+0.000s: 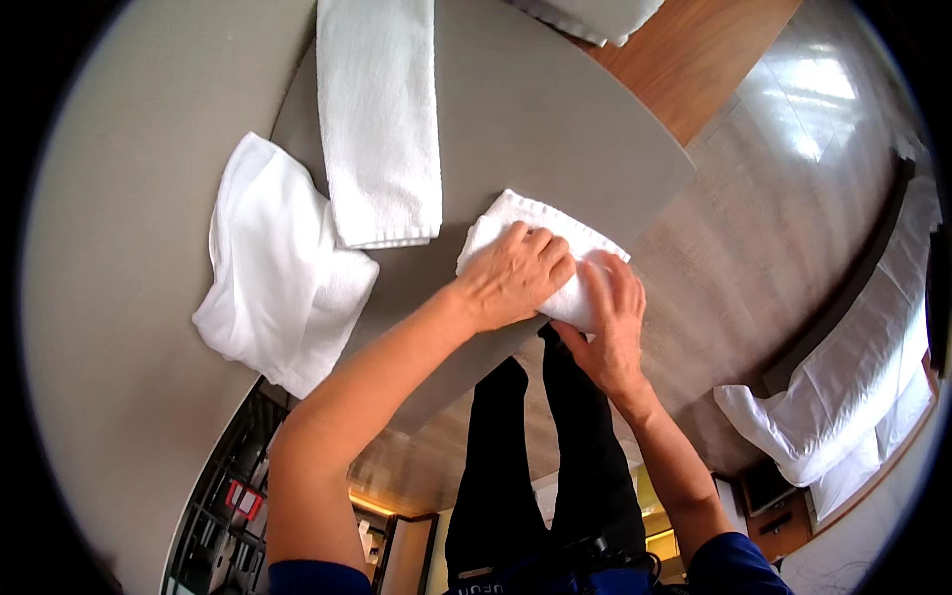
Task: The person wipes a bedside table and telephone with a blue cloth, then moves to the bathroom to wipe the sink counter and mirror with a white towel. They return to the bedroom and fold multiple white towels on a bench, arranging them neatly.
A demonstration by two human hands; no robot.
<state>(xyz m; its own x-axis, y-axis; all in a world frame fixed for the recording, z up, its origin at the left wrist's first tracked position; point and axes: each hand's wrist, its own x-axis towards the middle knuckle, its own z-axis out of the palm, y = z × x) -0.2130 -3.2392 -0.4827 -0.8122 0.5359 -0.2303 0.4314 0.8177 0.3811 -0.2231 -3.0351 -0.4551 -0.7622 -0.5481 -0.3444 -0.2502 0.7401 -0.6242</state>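
Note:
A white terry towel (520,212), rolled or folded into a thick bundle, lies at the near edge of the grey tabletop (513,111). My left hand (517,275) presses on its top with curled fingers. Around the bundle's right end is my right hand (610,320), fingers over it and thumb below. Left of my hands, a long folded white towel (379,126) lies flat, its hemmed end towards me. A loosely crumpled white cloth (275,260) touches that towel's left side.
More folded white towels (595,15) lie at the top edge of view, near a brown wooden surface (684,59). A bed with white bedding (855,357) stands at the right beyond the floor. At lower left is a dark rack (230,498) holding small items.

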